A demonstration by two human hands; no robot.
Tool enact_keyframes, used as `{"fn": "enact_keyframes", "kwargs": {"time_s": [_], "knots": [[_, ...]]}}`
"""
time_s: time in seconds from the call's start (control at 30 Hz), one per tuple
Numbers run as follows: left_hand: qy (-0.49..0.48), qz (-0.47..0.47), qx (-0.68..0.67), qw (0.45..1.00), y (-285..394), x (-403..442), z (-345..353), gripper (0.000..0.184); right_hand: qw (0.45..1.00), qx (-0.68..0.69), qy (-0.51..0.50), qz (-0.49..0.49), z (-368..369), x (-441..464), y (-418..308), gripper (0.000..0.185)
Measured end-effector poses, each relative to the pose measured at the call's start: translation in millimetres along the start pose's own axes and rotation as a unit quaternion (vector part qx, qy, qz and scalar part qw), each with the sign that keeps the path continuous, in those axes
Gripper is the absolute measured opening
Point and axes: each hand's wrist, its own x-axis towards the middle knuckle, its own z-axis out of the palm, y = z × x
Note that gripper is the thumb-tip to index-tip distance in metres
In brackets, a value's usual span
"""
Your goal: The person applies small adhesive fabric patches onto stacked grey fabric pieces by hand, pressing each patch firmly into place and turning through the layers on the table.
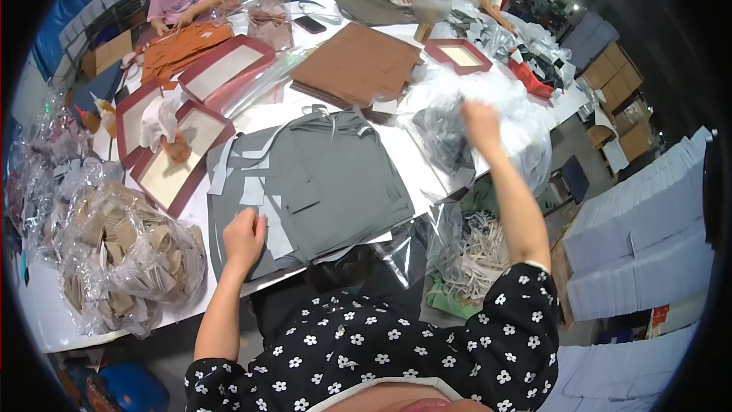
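Note:
My left hand is closed at the near left edge of the grey fabric pieces, close to some white paper slips. Its fingertips are turned away, so I cannot see what they hold. Over on the right, my right hand is closed at a clear plastic bag with dark grey pieces inside. Whether its fingers grip the plastic or something from inside the bag is hidden. Grey straps lie across the far edge of the grey pieces.
A brown fabric stack lies farther back. Dark red box frames stand at left, behind a plastic bag of beige pieces. A bag of pale strips sits below the table's right edge. Several people work across the table.

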Motion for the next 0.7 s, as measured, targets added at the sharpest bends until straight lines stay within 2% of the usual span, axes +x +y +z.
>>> {"fn": "enact_keyframes", "kwargs": {"time_s": [0.03, 0.07, 0.1, 0.2, 0.3, 0.4, 0.47, 0.53, 0.6, 0.67, 0.7], "knots": [[0.001, 0.003, -0.004, 1.0, 0, 0, 0, 0.026, 0.998, 0.033, -0.023, -0.039, -1, -20, -21, 0.003], [0.001, 0.005, -0.006, 1.0, -1, 0, -1, 0.026, 0.995, 0.04, 0.002, -0.09, -1, -37, -38, 0.001], [-0.002, 0.009, -0.007, 1.0, -1, -1, -1, 0.026, 0.991, 0.032, 0.026, -0.126, -5, -47, -53, 0.004], [0.005, 0.035, 0.003, 0.999, -2, 1, -1, 0.023, 0.98, 0.093, -0.027, -0.171, -27, -65, -77, 0.015], [0.009, 0.034, 0.003, 0.999, -4, 0, 2, 0.023, 0.974, 0.146, -0.175, -0.011, -52, -57, -84, 0.02], [0.014, 0.037, 0.006, 0.999, -3, -1, 2, 0.023, 0.993, -0.019, -0.076, 0.091, -60, -17, -69, 0.029], [0.02, 0.043, 0.007, 0.999, -3, -2, 4, 0.024, 0.952, -0.117, -0.221, 0.178, -49, 12, -50, 0.046], [0.024, 0.05, 0.008, 0.998, -3, 0, 2, 0.024, 0.899, -0.139, -0.355, 0.215, -39, 38, -31, 0.066], [0.027, 0.048, 0.008, 0.998, 0, -2, -1, 0.025, 0.875, -0.161, -0.372, 0.264, -43, 55, -23, 0.066], [0.014, 0.034, 0.012, 0.999, -1, -5, -1, 0.024, 0.842, -0.088, -0.457, 0.274, 3, 58, 25, 0.053], [0.011, 0.03, 0.018, 0.999, -2, -5, -1, 0.023, 0.849, -0.093, -0.441, 0.276, 24, 55, 40, 0.044]]}}
